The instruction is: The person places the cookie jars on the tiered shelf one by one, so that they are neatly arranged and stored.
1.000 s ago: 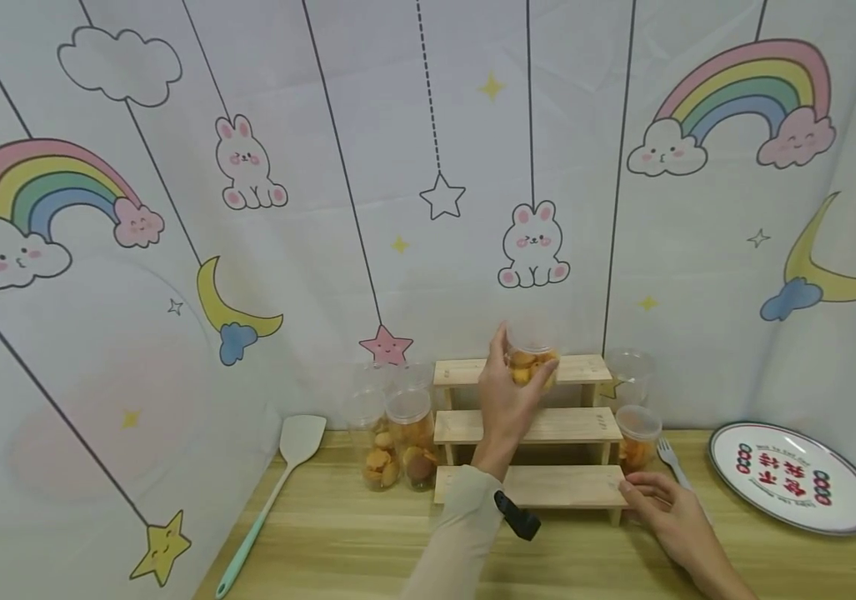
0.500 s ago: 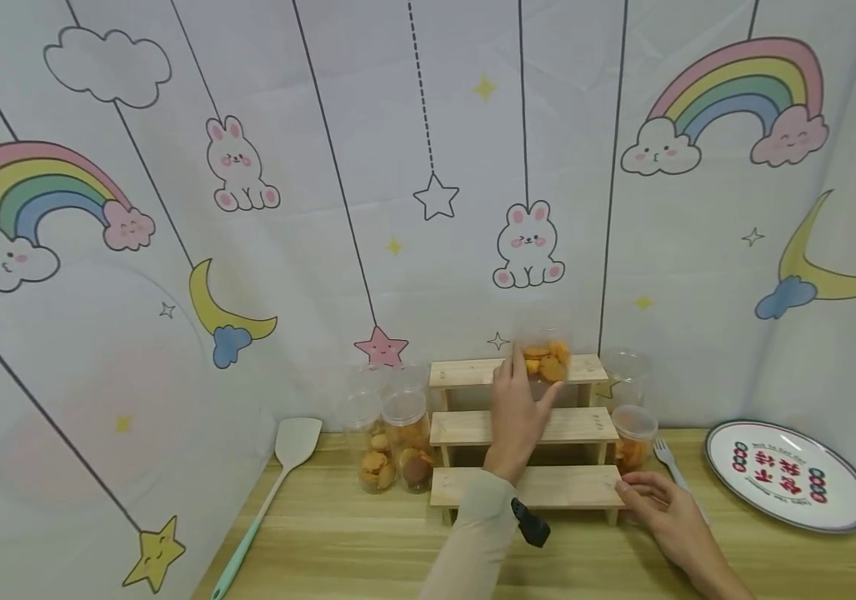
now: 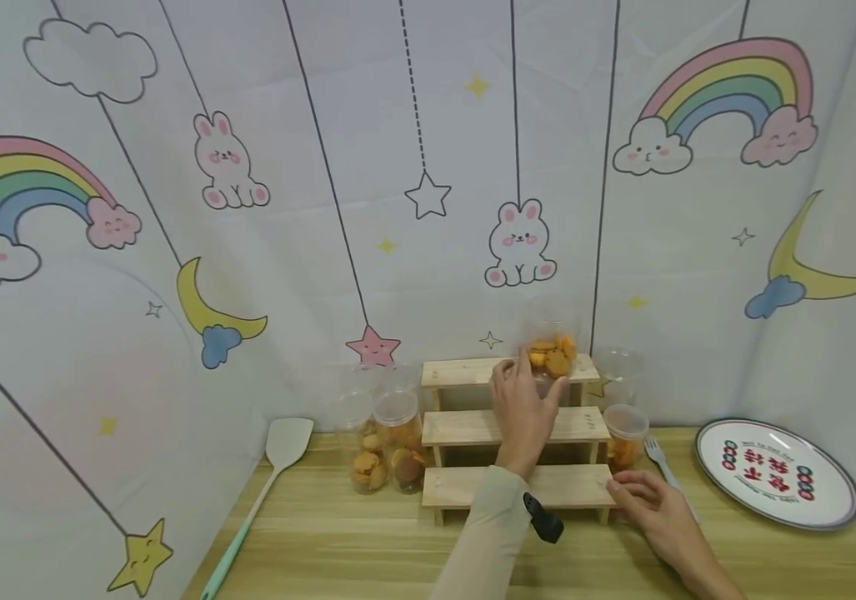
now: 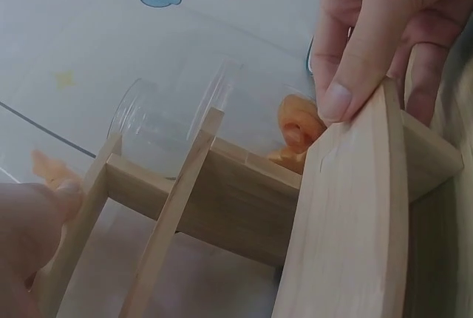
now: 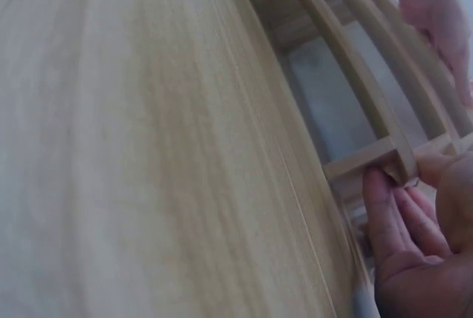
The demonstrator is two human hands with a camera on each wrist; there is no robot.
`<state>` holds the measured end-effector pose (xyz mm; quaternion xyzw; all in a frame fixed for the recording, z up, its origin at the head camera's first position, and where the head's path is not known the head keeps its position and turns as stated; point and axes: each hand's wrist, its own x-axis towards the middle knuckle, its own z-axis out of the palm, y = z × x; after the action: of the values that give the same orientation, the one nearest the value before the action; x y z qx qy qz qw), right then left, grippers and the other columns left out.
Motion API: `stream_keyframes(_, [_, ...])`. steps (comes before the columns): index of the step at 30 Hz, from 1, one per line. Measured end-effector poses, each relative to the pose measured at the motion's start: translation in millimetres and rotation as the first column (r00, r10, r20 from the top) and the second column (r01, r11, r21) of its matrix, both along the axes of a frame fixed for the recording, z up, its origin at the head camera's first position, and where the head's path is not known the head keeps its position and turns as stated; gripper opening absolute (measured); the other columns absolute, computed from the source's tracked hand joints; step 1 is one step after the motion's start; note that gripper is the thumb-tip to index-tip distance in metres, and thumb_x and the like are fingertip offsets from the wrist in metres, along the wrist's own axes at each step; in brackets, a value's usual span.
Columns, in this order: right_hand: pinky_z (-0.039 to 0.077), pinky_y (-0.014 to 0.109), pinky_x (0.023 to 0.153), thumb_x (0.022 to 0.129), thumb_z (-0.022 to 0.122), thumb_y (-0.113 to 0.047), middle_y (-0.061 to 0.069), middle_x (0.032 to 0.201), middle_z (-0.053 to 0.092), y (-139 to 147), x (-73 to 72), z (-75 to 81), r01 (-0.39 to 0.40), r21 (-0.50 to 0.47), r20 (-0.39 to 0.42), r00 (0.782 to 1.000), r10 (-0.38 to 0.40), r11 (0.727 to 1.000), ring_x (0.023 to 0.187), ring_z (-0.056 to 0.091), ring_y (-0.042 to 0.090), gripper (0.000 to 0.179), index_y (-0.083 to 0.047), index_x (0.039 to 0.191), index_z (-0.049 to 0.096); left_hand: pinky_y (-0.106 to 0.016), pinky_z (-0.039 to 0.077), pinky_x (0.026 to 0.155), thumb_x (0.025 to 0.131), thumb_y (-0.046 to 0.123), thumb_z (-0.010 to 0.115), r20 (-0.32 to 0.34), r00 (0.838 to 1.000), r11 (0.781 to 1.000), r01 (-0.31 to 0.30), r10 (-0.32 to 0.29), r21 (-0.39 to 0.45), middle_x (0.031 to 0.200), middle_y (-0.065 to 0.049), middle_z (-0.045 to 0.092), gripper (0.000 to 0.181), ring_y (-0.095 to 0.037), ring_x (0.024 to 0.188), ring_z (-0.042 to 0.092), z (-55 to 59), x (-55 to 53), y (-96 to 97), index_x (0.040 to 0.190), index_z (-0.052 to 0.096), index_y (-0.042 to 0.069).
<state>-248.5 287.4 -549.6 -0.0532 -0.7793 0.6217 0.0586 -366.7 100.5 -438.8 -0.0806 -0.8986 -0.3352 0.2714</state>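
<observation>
A clear plastic jar of orange cookies (image 3: pixel 553 357) is at the right part of the top step of a small three-tier wooden stand (image 3: pixel 473 487). My left hand (image 3: pixel 525 410) holds that jar low down, index finger along its left side and thumb at the front. The left wrist view shows only part of this hand at the left edge, and little of the jar. My right hand (image 3: pixel 656 508) pinches the right end of the lowest step; in the right wrist view its fingers (image 5: pixel 384 218) lie under the board's corner.
Two jars of cookies (image 3: pixel 401 442) stand left of the stand. On its right are a smaller lidded tub (image 3: pixel 625 437) and a clear container (image 3: pixel 618 371). Farther right lie a fork (image 3: pixel 668 467) and a white plate (image 3: pixel 836 492); a spatula (image 3: pixel 288 442) lies at far left.
The jar, held over the top step at first, has come down to the step and shifted right along it with my left hand. My right hand has stayed at the lowest step's end.
</observation>
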Motion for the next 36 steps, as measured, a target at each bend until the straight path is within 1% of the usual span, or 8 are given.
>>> stream_keyframes(8, [0.065, 0.024, 0.084, 0.106, 0.073, -0.036, 0.008, 0.115, 0.083, -1, 0.0, 1.2, 0.004, 0.03, -0.013, 1.0, -0.003, 1.0, 0.094, 0.078, 0.006, 0.049, 0.002, 0.137, 0.063, -0.042, 0.046, 0.118, 0.093, 0.054, 0.084, -0.004, 1.0, 1.0, 0.0, 0.0, 0.023, 0.136, -0.004, 0.077, 0.085, -0.024, 0.137, 0.054, -0.6, -2.8, -1.6, 0.162, 0.052, 0.016])
stream_keyframes(12, [0.065, 0.023, 0.085, 0.106, 0.073, -0.036, 0.008, 0.115, 0.083, -2, -0.6, 0.5, 0.003, 0.034, -0.003, 1.0, -0.003, 0.999, 0.095, 0.078, 0.005, 0.051, 0.002, 0.138, 0.063, -0.043, 0.044, 0.122, 0.095, 0.05, 0.083, 0.028, 0.998, 0.998, 0.06, -0.061, 0.036, 0.148, -0.004, 0.07, 0.087, -0.024, 0.143, 0.053, 1.5, -1.2, -9.6, 0.164, 0.046, 0.014])
stream_keyframes(17, [0.061, 0.018, 0.084, 0.105, 0.074, -0.041, 0.004, 0.117, 0.084, 0, 0.9, 0.9, 0.021, 0.119, 0.014, 1.0, -0.023, 0.993, 0.094, 0.077, 0.001, 0.055, -0.002, 0.142, 0.064, -0.044, 0.046, 0.125, 0.1, 0.037, 0.08, -0.023, 0.982, 0.976, 0.19, -0.189, 0.103, 0.158, -0.009, 0.061, 0.079, -0.027, 0.149, 0.054, 2.8, 4.7, -27.0, 0.164, 0.044, 0.006])
stream_keyframes(19, [0.058, 0.016, 0.083, 0.104, 0.074, -0.044, 0.003, 0.116, 0.084, 1, 1.7, 1.6, 0.029, 0.159, 0.021, 0.999, -0.033, 0.987, 0.094, 0.075, -0.002, 0.057, -0.003, 0.143, 0.065, -0.044, 0.047, 0.125, 0.102, 0.031, 0.078, -0.065, 0.97, 0.958, 0.243, -0.236, 0.151, 0.159, -0.01, 0.06, 0.072, -0.028, 0.149, 0.055, 3.6, 9.9, -35.6, 0.162, 0.047, 0.005])
stream_keyframes(22, [0.057, 0.015, 0.084, 0.103, 0.075, -0.044, 0.005, 0.118, 0.083, 1, 1.9, 2.7, 0.034, 0.161, 0.027, 0.999, -0.039, 0.986, 0.095, 0.074, -0.003, 0.058, -0.003, 0.142, 0.066, -0.046, 0.049, 0.123, 0.104, 0.027, 0.075, -0.114, 0.951, 0.928, 0.305, -0.286, 0.214, 0.158, -0.01, 0.061, 0.064, -0.028, 0.149, 0.055, 5.3, 20.8, -50.0, 0.16, 0.05, 0.007])
stream_keyframes(26, [0.057, 0.014, 0.085, 0.103, 0.076, -0.044, 0.009, 0.12, 0.082, -2, 1.2, 2.8, 0.044, 0.149, 0.032, 0.998, -0.049, 0.988, 0.097, 0.073, -0.004, 0.057, -0.002, 0.14, 0.069, -0.049, 0.053, 0.119, 0.106, 0.024, 0.073, -0.184, 0.933, 0.908, 0.346, -0.308, 0.235, 0.151, -0.009, 0.066, 0.06, -0.027, 0.143, 0.061, 7.5, 38.3, -74.5, 0.16, 0.052, 0.01])
stream_keyframes(30, [0.056, 0.014, 0.084, 0.102, 0.076, -0.045, 0.01, 0.12, 0.082, -4, 1.7, 4.4, 0.05, 0.147, 0.039, 0.998, -0.056, 0.988, 0.096, 0.073, -0.004, 0.058, -0.001, 0.139, 0.069, -0.048, 0.057, 0.113, 0.104, 0.019, 0.074, -0.278, 0.914, 0.906, 0.36, -0.296, 0.222, 0.144, -0.009, 0.072, 0.056, -0.026, 0.136, 0.067, 10.3, 54.6, -106.8, 0.157, 0.056, 0.01])
stream_keyframes(36, [0.061, 0.019, 0.082, 0.103, 0.077, -0.036, 0.009, 0.115, 0.083, -6, 2.1, 10.4, 0.065, 0.048, 0.083, 0.994, -0.069, 0.997, 0.091, 0.076, 0.004, 0.059, 0.005, 0.142, 0.064, -0.044, 0.06, 0.108, 0.103, 0.014, 0.075, -0.38, 0.892, 0.929, 0.328, -0.245, 0.172, 0.137, -0.009, 0.075, 0.053, -0.025, 0.13, 0.071, 9.9, 70.3, -161.3, 0.153, 0.059, 0.011])
